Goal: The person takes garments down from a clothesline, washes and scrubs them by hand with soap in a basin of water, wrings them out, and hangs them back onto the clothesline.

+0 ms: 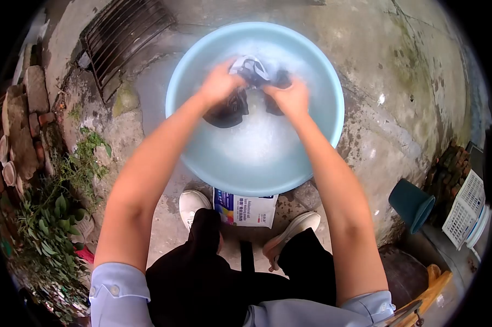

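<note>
A round light-blue basin holds cloudy, sudsy water. Over it, my left hand has its fingers closed around one side of a wet black garment with a grey-and-white section. Opposite, my right hand pinches the other side of the same dark cloth. Both hands are somewhat blurred. Part of the garment hangs down into the suds, and its full shape is hidden.
A washing powder package lies between my shoes, partly under the basin's rim. To the left are a metal grate, plants and bricks. On the right stand a dark green bucket, a white plastic basket and a wooden chair part.
</note>
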Demonstrator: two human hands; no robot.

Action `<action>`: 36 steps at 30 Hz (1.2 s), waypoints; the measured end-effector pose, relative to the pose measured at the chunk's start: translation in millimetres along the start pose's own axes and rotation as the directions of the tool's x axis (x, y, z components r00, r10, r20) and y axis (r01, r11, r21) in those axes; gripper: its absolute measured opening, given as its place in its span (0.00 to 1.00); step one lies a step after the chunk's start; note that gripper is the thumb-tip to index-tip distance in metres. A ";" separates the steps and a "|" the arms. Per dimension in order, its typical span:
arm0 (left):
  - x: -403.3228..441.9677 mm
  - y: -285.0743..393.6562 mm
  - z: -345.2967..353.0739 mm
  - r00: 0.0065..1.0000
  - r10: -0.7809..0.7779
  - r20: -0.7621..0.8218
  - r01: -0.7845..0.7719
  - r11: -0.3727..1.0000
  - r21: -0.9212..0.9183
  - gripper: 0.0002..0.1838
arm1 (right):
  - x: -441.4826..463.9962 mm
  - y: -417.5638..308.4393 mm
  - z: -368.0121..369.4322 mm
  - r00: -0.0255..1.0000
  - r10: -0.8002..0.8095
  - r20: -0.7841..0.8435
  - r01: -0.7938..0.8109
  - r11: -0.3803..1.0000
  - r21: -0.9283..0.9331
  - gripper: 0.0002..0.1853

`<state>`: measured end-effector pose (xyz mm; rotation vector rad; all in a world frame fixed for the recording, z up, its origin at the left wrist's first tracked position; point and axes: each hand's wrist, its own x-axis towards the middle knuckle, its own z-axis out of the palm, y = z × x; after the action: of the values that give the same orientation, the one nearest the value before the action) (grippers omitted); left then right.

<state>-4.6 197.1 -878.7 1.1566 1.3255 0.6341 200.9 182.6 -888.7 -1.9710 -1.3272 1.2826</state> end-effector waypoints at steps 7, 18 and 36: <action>-47.4 41.1 -25.4 0.855 -0.099 0.510 0.512 0.324 -0.795 0.37 | -86.3 -62.3 13.6 0.431 -0.899 -0.077 0.877 0.437 -0.201 0.18; -79.1 34.7 -0.8 0.875 -0.242 0.418 0.465 0.656 -0.595 0.12 | -97.6 -98.7 7.9 0.389 -0.909 -0.150 0.919 0.395 -0.009 0.09; -68.2 34.8 -3.4 0.999 0.038 0.019 -0.037 0.563 0.826 0.54 | -6.9 -26.3 -70.3 0.948 -0.221 0.230 0.309 0.815 -0.490 0.37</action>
<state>-13.0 149.7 -819.1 1.9491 1.6601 -0.0329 248.7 197.4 -832.4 -1.9301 -2.1369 1.0346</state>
